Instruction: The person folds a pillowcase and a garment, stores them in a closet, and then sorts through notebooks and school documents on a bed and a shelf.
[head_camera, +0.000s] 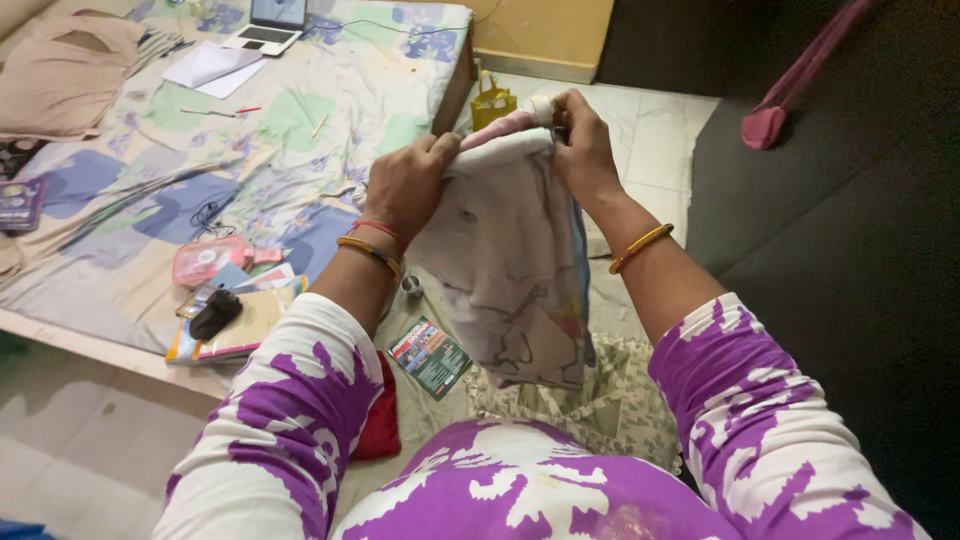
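Cloth (510, 270): hangs lengthwise below both grips; left hand (410, 185) and right hand (583, 150) pinch its top edge closed, level.

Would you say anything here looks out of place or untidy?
Mildly untidy, nothing damaged. Both hands, left hand and right hand, grip a pale printed cloth. Below it, a small printed packet lies loose on the floor.

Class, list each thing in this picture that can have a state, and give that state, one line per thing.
Laptop: open, on the bed.
Pale cloth: hanging, gripped at its top edge.
Left hand: closed on the cloth.
Right hand: closed on the cloth.
Yellow bag: upright on the floor.
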